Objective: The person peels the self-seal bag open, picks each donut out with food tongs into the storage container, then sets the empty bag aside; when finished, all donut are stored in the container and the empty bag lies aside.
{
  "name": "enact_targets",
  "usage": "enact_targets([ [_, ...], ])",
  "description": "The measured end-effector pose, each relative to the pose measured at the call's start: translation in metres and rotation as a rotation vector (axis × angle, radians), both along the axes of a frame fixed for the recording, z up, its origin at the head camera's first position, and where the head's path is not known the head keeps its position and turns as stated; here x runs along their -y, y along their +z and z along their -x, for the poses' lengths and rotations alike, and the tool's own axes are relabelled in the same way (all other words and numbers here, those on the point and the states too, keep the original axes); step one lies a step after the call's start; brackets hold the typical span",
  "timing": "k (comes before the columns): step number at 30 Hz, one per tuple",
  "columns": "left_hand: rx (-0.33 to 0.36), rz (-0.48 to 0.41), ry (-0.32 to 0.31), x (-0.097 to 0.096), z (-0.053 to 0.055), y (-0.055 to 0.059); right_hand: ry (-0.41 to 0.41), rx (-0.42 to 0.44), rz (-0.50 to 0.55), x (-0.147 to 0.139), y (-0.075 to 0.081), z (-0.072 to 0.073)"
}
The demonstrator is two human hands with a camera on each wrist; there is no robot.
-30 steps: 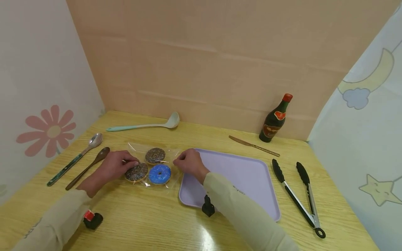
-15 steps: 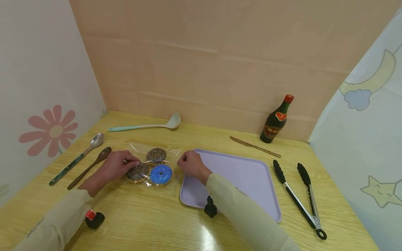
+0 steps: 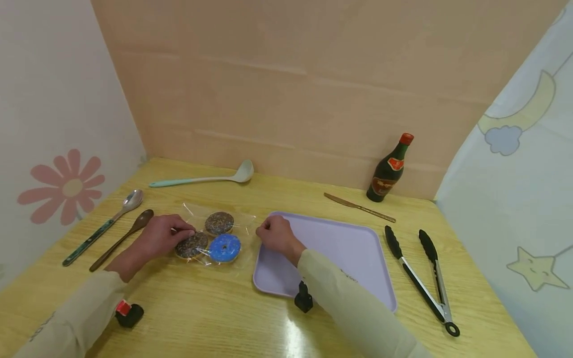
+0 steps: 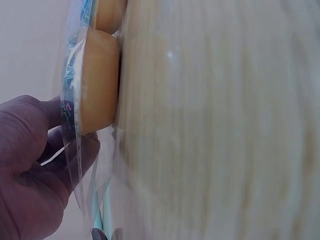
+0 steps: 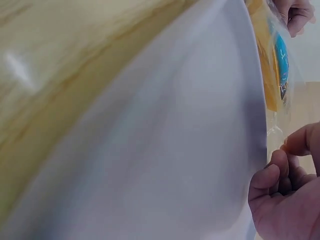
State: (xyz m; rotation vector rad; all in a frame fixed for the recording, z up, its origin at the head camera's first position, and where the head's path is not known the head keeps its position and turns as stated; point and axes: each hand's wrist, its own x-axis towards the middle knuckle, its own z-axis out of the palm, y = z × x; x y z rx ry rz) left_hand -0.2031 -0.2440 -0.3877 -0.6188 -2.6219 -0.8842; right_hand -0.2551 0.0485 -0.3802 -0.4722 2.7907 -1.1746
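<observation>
While both hands' curled fingers pinch its edges, the doughnut bag (image 3: pixel 215 237) lies flat.

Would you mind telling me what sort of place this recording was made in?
Probably a staged tabletop booth, not a real kitchen: a wooden table boxed in by a plain board wall and cartoon-printed cloth screens, with tongs, spoons and a tray laid out neatly.
</observation>
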Motion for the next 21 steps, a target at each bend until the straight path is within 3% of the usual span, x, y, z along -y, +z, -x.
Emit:
enact_targets([
  [7, -0.016, 0.011, -0.009, 0.001, 0.003, -0.001, -0.050, 0.012, 0.077, 0.008, 0.008, 0.006],
  [12, -0.019, 0.023, -0.010, 0.000, 0.005, 0.000, -0.015, 0.030, 0.021, 0.015, 0.013, 0.007],
  [17, 0.007, 0.033, -0.008, 0.001, 0.002, 0.002, 0.042, -0.003, -0.019, 0.021, 0.010, 0.006],
  [21, 0.011, 0.040, -0.008, 0.002, 0.001, 0.001, 0.006, 0.026, 0.010, 0.019, 0.009, 0.006],
])
